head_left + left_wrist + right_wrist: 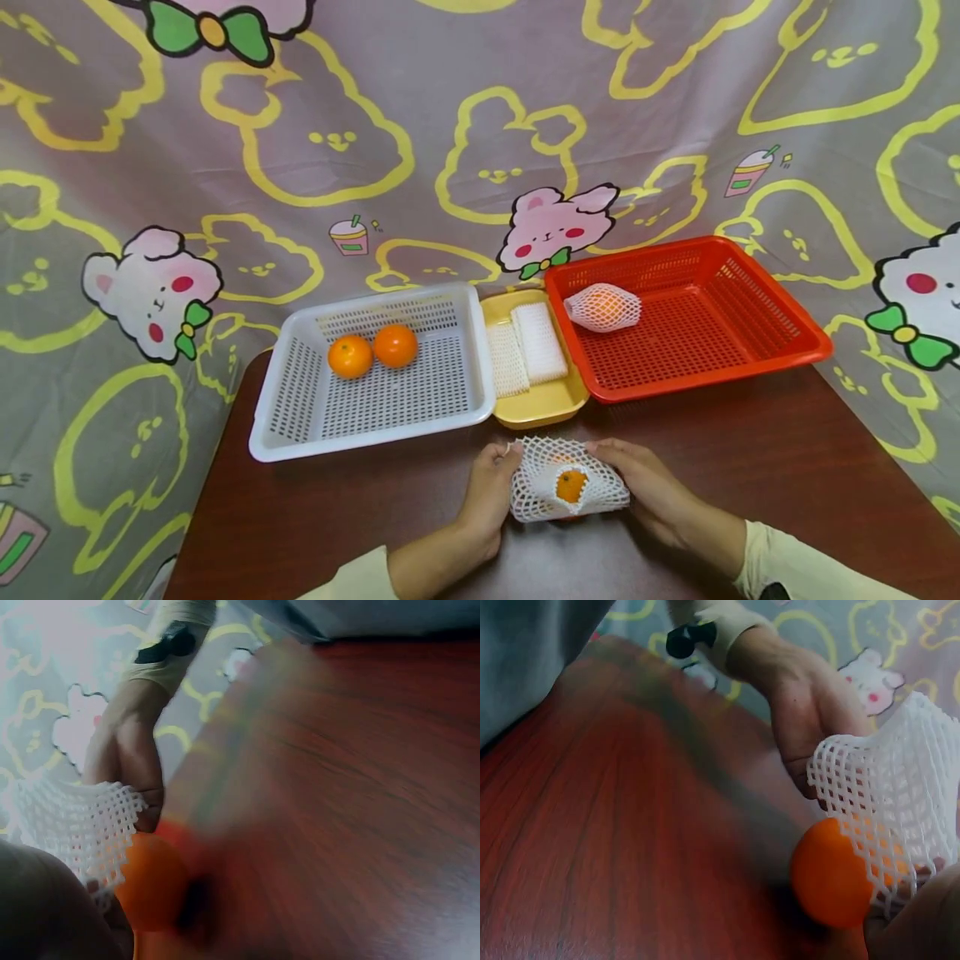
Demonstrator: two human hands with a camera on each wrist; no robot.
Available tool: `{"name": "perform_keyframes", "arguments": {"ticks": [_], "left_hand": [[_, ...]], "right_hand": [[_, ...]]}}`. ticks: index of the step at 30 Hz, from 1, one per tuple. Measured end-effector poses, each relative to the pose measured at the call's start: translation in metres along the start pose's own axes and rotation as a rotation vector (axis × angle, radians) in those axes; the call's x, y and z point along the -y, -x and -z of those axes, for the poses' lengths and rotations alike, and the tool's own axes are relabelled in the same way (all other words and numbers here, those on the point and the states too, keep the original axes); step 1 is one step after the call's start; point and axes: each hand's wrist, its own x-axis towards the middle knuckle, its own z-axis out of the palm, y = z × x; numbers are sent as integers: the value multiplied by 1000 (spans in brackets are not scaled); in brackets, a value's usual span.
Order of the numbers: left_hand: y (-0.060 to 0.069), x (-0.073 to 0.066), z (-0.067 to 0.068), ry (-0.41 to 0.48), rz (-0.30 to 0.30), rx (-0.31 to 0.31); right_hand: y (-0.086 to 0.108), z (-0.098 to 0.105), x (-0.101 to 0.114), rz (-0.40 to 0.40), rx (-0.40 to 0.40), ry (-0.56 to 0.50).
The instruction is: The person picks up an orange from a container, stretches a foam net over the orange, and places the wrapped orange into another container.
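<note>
A white foam net sleeve (534, 479) is spread between both hands just above the table, at the front middle of the head view. An orange (572, 485) shows through an opening in the mesh; both wrist views show its bare lower side (154, 889) protruding from the sleeve. My left hand (483, 500) pinches the net's left edge, thumb on top. On the other side my right hand (656, 492) grips the net's right edge. The fingers underneath are mostly hidden by the net and the orange.
Two bare oranges (396, 346) lie in a white basket (375, 442) at the left. A yellow tray (543, 411) holds stacks of folded foam nets (540, 342). Right of it stands a red basket (712, 379) with a net-wrapped orange (603, 307). A patterned curtain (427, 125) hangs behind.
</note>
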Motion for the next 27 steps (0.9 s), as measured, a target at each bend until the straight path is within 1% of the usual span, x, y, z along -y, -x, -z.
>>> {"name": "perform_keyframes", "arguments": {"ticks": [4,7,10,14,16,18,23,25,27], "left_hand": [[-4,14,-6,-65,-14,-34],[-4,18,-8,-95,-14,-34],[-3,20,-9,-113,-27,-27],[-2,22,-11,-134,-57,-9],[-2,24,-12,-143,-75,-10],[-2,25,-13,-146,-80,-15],[-2,24,-16,-116,-82,-26],[-2,22,-17,-95,-86,-21],[-2,20,-19,-93,-87,-11]], "right_hand": [[-8,-6,-13,2,-166,113],[-10,-11,-19,19,-248,199],[-11,-16,-23,57,-278,261],[-11,-24,-28,94,-292,297],[-12,-28,-29,101,-304,300],[-12,-31,-30,106,-321,290],[-13,-36,-31,94,-352,188],[-13,-38,-31,97,-364,148],[-13,-39,-29,113,-384,130]]}}
